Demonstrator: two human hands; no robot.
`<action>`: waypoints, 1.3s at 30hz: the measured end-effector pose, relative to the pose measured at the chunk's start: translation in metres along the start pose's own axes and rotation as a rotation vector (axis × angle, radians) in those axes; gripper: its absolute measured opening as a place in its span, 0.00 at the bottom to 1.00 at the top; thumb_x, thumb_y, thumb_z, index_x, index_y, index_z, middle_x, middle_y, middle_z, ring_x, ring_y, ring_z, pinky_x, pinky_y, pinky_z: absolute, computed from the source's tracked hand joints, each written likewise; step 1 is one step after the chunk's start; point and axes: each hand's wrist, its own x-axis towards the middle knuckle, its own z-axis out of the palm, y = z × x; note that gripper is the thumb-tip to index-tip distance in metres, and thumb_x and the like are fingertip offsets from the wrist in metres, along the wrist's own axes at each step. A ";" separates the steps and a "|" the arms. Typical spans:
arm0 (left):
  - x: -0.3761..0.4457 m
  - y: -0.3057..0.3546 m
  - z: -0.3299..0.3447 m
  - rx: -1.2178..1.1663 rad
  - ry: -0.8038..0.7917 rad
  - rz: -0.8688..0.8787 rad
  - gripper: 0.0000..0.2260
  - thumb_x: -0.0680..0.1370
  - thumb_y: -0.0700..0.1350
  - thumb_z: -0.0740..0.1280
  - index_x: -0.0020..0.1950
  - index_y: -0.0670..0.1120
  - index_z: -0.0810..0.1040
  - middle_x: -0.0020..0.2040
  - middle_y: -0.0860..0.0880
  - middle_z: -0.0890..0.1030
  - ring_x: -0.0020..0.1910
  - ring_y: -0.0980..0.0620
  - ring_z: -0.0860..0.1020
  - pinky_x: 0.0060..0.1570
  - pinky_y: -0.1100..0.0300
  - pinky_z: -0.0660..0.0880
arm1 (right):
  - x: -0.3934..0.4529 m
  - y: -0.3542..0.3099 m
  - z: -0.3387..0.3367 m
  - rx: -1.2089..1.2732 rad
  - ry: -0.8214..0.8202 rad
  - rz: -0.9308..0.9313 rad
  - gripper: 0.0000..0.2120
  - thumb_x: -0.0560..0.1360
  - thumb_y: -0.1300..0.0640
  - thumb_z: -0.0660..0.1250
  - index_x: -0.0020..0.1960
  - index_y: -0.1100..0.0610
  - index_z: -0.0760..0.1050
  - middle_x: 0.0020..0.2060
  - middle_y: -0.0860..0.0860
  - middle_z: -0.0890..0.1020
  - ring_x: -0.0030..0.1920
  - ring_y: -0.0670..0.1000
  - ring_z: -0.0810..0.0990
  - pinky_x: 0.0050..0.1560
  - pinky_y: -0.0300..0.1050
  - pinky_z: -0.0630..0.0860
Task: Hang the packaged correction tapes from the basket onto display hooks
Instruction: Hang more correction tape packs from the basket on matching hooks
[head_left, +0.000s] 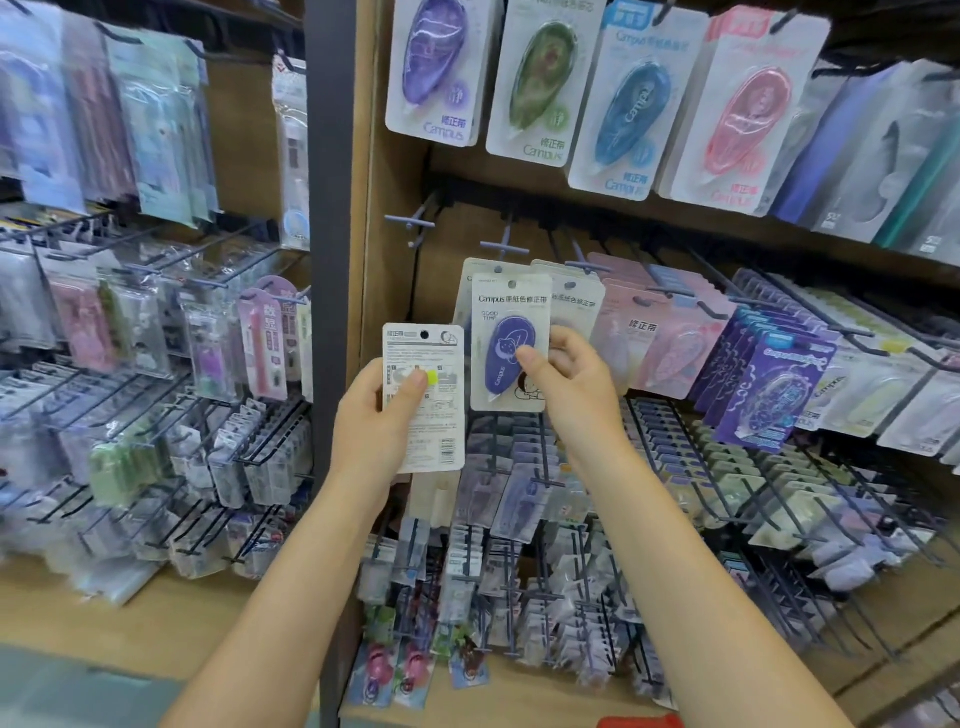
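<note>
Step in hand: hanging, judged mid-way; one pack is at a hook, another waits in hand.
Left hand (382, 415): fingers curled round a white card-backed correction tape pack (423, 397) held upright, printed back towards the camera, thumb pressed on its face. Its hang hole is free of any hook.
Empty purple display hook (503, 246): just above the right-hand pack, bare at its tip.
Right hand (563, 376): thumb and fingers pinch a white card pack with a purple blister tape (511, 343), front outward, lying against packs already hung.
Hang hole: whether it is on the hook cannot be told.
Next move, judged: line the hole with the hook tip, push back, release.
Red basket edge (640, 722): bottom of view, well apart from both hands.
</note>
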 end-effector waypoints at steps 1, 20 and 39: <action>0.000 0.002 -0.003 0.011 0.004 0.015 0.06 0.83 0.46 0.68 0.54 0.57 0.82 0.52 0.57 0.87 0.52 0.53 0.86 0.52 0.49 0.83 | 0.005 -0.001 0.005 -0.006 0.005 -0.012 0.07 0.80 0.57 0.69 0.58 0.52 0.78 0.50 0.47 0.87 0.51 0.45 0.85 0.50 0.37 0.78; -0.002 0.016 0.001 -0.178 -0.071 -0.042 0.08 0.80 0.42 0.72 0.59 0.48 0.84 0.52 0.48 0.88 0.52 0.47 0.87 0.49 0.51 0.85 | -0.027 -0.003 0.006 -0.230 -0.030 -0.028 0.06 0.79 0.48 0.70 0.54 0.47 0.77 0.46 0.50 0.84 0.38 0.42 0.81 0.38 0.38 0.76; -0.018 0.005 0.038 0.145 -0.274 0.108 0.19 0.81 0.54 0.71 0.71 0.55 0.78 0.66 0.56 0.81 0.63 0.58 0.80 0.65 0.47 0.78 | -0.038 0.000 -0.008 0.041 -0.099 0.013 0.11 0.84 0.49 0.63 0.59 0.46 0.83 0.50 0.50 0.88 0.47 0.48 0.86 0.46 0.44 0.81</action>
